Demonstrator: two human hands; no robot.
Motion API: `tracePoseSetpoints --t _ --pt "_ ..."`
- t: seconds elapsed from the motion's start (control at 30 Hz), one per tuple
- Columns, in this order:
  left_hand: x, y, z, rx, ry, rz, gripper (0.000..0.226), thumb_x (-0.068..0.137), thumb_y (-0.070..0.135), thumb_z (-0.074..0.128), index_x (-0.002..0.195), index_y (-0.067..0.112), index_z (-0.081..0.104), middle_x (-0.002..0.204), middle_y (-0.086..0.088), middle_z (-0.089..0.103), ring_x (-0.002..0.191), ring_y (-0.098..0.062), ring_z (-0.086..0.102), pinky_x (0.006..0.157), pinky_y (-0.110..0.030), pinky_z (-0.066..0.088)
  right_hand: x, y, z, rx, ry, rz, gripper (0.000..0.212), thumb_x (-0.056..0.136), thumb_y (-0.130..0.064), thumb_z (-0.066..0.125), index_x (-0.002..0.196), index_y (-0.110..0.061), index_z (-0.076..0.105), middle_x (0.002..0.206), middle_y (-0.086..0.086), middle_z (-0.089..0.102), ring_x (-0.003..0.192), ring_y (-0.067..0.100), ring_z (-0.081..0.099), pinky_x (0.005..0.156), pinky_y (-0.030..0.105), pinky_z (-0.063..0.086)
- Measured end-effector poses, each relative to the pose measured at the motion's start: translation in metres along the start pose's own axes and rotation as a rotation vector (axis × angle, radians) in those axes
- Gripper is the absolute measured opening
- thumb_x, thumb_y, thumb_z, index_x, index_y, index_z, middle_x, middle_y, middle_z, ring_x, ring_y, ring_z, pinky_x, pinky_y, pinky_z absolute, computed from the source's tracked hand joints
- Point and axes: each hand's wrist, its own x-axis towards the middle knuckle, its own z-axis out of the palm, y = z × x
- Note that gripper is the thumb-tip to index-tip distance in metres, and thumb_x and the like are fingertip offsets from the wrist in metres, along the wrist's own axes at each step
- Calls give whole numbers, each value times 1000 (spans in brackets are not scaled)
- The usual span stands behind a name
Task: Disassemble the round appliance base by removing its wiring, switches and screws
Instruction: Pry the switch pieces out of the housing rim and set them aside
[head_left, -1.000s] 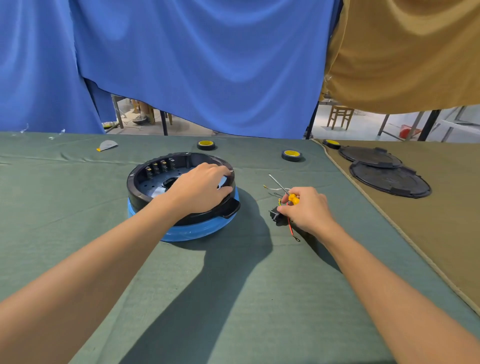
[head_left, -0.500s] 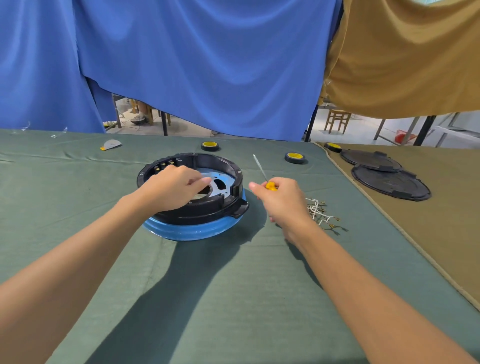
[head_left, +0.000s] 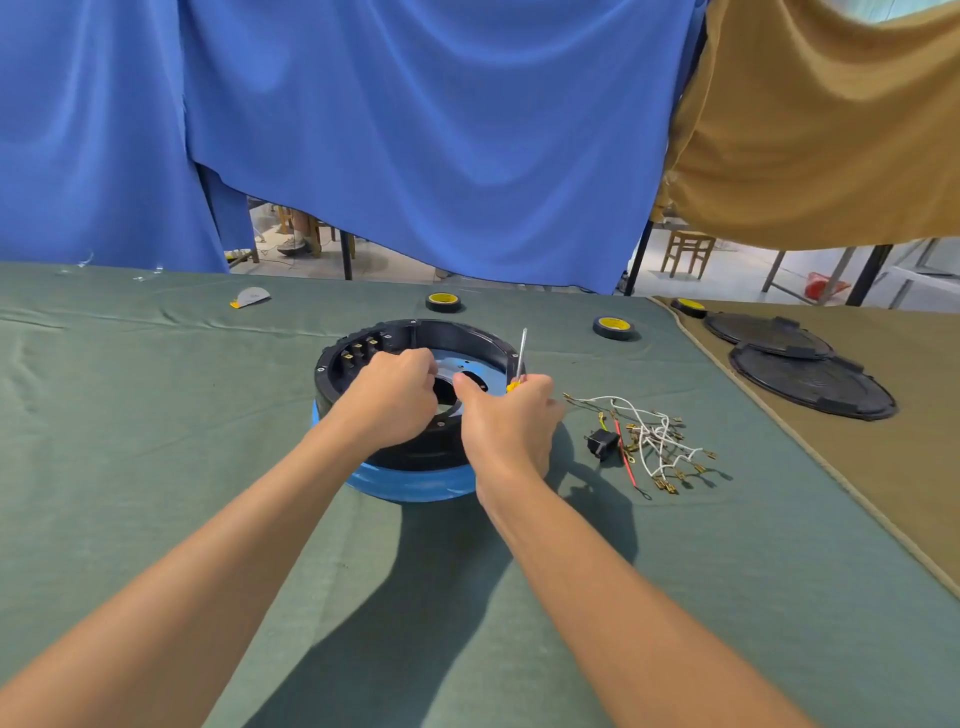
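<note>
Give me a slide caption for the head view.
Teardown: left hand inside the round base, right hand holding a screwdriver, removed wires on the cloth.

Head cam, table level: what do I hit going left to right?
Grey scrap → round base → loose wires → black covers. Anything overlapping these is left out.

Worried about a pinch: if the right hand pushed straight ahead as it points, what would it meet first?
Probably the blue plate inside the round base, close beside the left hand; depth is unclear.
</note>
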Motion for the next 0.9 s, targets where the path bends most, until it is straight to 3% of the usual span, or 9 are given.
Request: tracePoseSetpoints --t 0.1,0.2,0.33,0.43,0.53,0.6,0.77,0.9 --pt "0 3 1 -79 -1 18 35 99 8 38 131 12 53 128 -12 60 112 -26 56 79 -27 41 9 5 -3 -51 28 -16 34 84 -22 64 105 -23 37 114 3 45 64 11 42 65 36 44" --pt "-1 3 -3 -159 54 46 31 101 13 42 127 16 58 124 -7 62 103 -18 56 75 -19 39 19 8 -12 -57 34 -55 35 82 -15 63 100 -26 36 109 3 49 71 15 50 63 36 44" --pt "-3 -12 -16 -125 165 50 27 99 14 48 121 14 63 115 -7 67 101 -22 56 82 -27 40 36 16 -28 -50 -4 -101 30 80 -17 65 99 -24 43 102 1 55 81 18 55 65 36 49" --pt "-2 -33 -21 -107 218 -60 28 98 16 51 123 11 61 122 -12 64 113 -30 54 87 -32 39 47 19 -42 -62 -43 -104 30 75 -16 65 98 -23 48 93 -1 57 79 17 55 67 39 51" --pt "-3 -45 -21 -155 179 -165 34 100 24 50 131 12 56 133 -13 58 123 -29 51 95 -34 39 54 20 -54 -87 -105 -119 32 75 -17 66 104 -23 52 95 0 59 80 16 56 62 35 49" --pt "-4 -48 -19 -214 149 -188 39 100 28 49 134 10 55 136 -10 58 123 -26 53 100 -35 41 57 20 -63 -130 -142 -136 32 73 -20 68 102 -22 54 95 1 61 86 21 59 69 40 51" --pt "-3 -48 -10 -411 107 -208 26 98 29 52 106 14 70 104 -8 71 100 -26 61 87 -37 47 62 15 -81 -390 -222 -295 26 80 -37 71 95 -21 58 94 0 61 92 24 55 72 37 48" --pt "2 -55 -7 -555 72 -179 16 97 19 54 101 20 70 94 4 71 87 -13 62 78 -30 48 51 3 -85 -570 -217 -615 29 94 -47 50 87 -20 61 84 -1 62 83 22 54 69 36 45"
